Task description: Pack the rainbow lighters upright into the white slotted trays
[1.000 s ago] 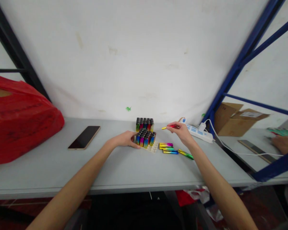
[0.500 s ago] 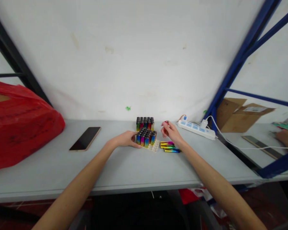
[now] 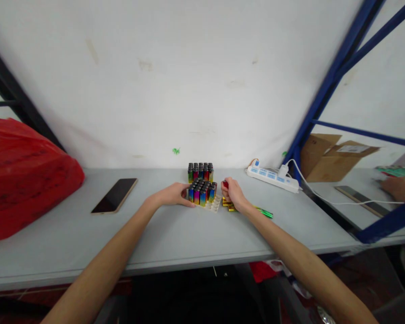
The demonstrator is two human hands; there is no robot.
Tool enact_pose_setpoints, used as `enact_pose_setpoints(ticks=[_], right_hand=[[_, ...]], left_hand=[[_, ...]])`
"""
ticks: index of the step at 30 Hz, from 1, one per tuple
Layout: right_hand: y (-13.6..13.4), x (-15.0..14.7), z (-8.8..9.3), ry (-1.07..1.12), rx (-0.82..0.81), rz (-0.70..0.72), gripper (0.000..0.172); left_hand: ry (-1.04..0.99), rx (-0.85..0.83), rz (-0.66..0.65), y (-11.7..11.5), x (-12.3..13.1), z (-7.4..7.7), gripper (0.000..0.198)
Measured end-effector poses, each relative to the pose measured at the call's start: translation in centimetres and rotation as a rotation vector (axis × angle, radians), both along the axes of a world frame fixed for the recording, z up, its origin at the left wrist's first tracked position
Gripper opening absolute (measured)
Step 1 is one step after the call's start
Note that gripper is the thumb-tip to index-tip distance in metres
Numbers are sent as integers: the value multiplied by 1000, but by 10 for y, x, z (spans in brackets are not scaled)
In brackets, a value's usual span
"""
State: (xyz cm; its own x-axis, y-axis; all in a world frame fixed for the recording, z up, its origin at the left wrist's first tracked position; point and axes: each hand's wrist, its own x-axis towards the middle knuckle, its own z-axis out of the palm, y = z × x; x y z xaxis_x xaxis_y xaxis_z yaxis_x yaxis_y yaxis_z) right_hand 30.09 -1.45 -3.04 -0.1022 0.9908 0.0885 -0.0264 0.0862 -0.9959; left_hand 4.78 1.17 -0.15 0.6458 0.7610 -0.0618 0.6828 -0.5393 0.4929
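Note:
Black-topped, rainbow-coloured lighters (image 3: 202,196) stand packed in a pale holed tray (image 3: 215,205), whose right-hand holes show bare. My left hand (image 3: 173,194) grips the tray's left side, thumb along the front corner and fingers behind, partly hidden by the lighters. Just right of the tray, my right hand (image 3: 234,193) is closed around a lighter (image 3: 226,184) with its red end showing. Beneath that hand and wrist lie a few loose shiny lighters (image 3: 226,202), partly covered; a green one (image 3: 266,213) sticks out to the right of the wrist.
Behind the tray stands a second block of lighters (image 3: 200,173). A phone (image 3: 114,196) lies to the left, near a red bag (image 3: 30,180). A power strip (image 3: 273,179) with a white cable sits back right. Beyond the blue frame (image 3: 324,99) are a cardboard box (image 3: 327,159) and another person's hand (image 3: 398,186).
My right hand has lowered and turned into a tighter fist beside the tray. A green lighter now shows right of the wrist. My left hand keeps its place; the view has shifted slightly.

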Motion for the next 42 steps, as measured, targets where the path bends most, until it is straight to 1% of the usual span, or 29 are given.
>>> enact_pose_setpoints(ticks=[3, 6, 8, 10, 12, 16, 18, 20, 22, 25, 27, 31, 36, 40, 42], right_hand=[[-1, -3, 0, -11, 4, 9, 41], [-2, -3, 2, -22, 3, 12, 49], [-3, -1, 4, -82, 58, 15, 56], [-6, 2, 7, -190, 177, -5, 60], [-11, 5, 11, -337, 340, -33, 58], [-22, 7, 21, -606, 626, -74, 41], [-26, 6, 24, -671, 732, -140, 34], [-28, 3, 24, -723, 792, -216, 30], [-30, 1, 22, -756, 762, -227, 29], [-31, -1, 17, -749, 644, -147, 28], [-31, -2, 14, -746, 609, -114, 28], [-30, -3, 12, -811, 616, -63, 27], [-28, -1, 12, -940, 716, 66, 29], [-24, 5, 15, -1043, 689, 56, 39], [-22, 12, 18, -1044, 665, 23, 43]], left_hand=[[4, -4, 6, -1, 0, 1, 65], [8, 4, 4, 0, 0, 1, 63], [11, 8, 2, 0, 0, 1, 61], [13, 6, 5, 0, 0, 1, 60], [15, 1, 8, -1, 1, 2, 60], [9, 1, 0, -1, 1, 3, 60], [2, 3, -8, -1, 1, 2, 60], [1, 13, -14, 0, 1, 1, 61], [6, 21, -13, 1, 0, 0, 61], [-6, 10, -7, 0, 0, 0, 61], [-16, -8, -5, -1, 0, 1, 61], [-7, -6, -5, -2, 1, 3, 62], [-23, 23, -23, -2, 0, 2, 60], [-8, 22, -12, -1, 0, 1, 60], [-2, 18, -12, 0, 0, 0, 60]])
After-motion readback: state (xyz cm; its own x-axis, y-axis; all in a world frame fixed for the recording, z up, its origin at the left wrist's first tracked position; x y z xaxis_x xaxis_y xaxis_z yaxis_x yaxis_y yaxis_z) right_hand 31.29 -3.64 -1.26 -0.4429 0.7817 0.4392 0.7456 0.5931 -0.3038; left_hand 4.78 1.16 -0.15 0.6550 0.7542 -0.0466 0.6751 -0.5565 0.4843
